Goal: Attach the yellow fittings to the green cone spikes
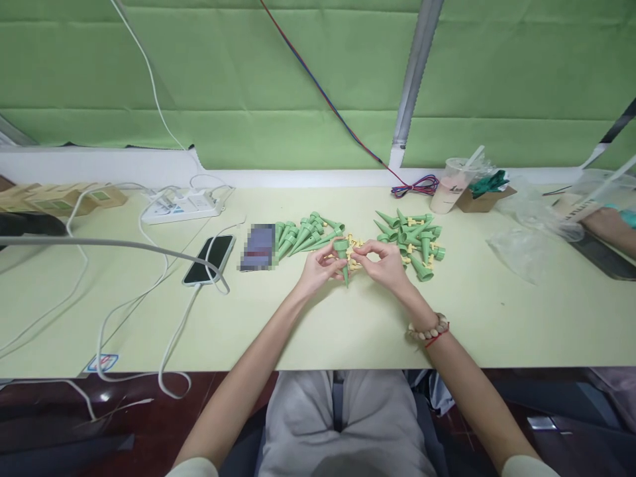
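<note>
My left hand (319,269) is closed around a green plastic watering spike (341,248), held with its wide end up and its tip down. Close beside it on the right, my right hand (381,265) has thumb and forefinger pinched together; what lies between them is too small to make out. Small yellow valve pieces (354,242) lie on the table behind and between my hands. To the left, a row of green spikes (303,234) lies side by side. A looser pile of green spikes with yellow pieces on them (415,235) lies right of my right hand.
A phone (211,260) with white cables, a power strip (183,207) and a blurred dark rectangle (258,248) are on the left. At the right stand a drink cup (450,185), a small cardboard box (481,199) and plastic bags (517,252). Another person's arm (613,228) rests far right.
</note>
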The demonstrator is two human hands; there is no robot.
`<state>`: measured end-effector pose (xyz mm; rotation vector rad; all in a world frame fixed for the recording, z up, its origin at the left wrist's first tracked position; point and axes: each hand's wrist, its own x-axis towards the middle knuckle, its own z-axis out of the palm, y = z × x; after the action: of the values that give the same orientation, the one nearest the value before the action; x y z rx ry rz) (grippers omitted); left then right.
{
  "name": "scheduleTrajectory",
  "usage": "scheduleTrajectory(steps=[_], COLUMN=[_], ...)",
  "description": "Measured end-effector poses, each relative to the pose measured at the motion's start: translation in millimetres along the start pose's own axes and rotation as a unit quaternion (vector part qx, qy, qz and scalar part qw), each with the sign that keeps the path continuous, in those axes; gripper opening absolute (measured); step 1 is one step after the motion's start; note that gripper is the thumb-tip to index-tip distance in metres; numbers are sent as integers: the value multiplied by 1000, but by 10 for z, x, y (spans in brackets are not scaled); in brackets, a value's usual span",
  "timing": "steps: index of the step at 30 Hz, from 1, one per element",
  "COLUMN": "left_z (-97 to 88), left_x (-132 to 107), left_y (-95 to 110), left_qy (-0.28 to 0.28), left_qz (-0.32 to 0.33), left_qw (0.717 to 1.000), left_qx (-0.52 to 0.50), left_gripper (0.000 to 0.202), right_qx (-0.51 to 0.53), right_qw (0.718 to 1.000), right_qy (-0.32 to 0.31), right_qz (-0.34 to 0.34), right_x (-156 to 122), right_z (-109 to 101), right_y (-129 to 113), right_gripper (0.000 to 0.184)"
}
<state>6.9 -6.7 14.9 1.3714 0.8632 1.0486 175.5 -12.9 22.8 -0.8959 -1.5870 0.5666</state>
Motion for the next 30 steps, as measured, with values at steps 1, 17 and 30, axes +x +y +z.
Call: scheduleTrajectory(steps=[1, 17, 30], left_z=[8, 27, 77], left_x=[-3, -8, -35], left_y=[5, 142, 92], left_qy=[5, 6, 39], left_qz=[5, -34, 18], left_qw=[1000, 999, 993], left_qx=[3, -7, 111], left_gripper=[68, 43, 57], right_qx=[11, -179, -138], right_qw=[1000, 975, 984], right_qy=[1, -33, -113], right_qz=[14, -130, 26], right_x=[-3, 16, -32], right_z=[12, -83, -25], right_y=[2, 70, 74], right_gripper=[15, 14, 40])
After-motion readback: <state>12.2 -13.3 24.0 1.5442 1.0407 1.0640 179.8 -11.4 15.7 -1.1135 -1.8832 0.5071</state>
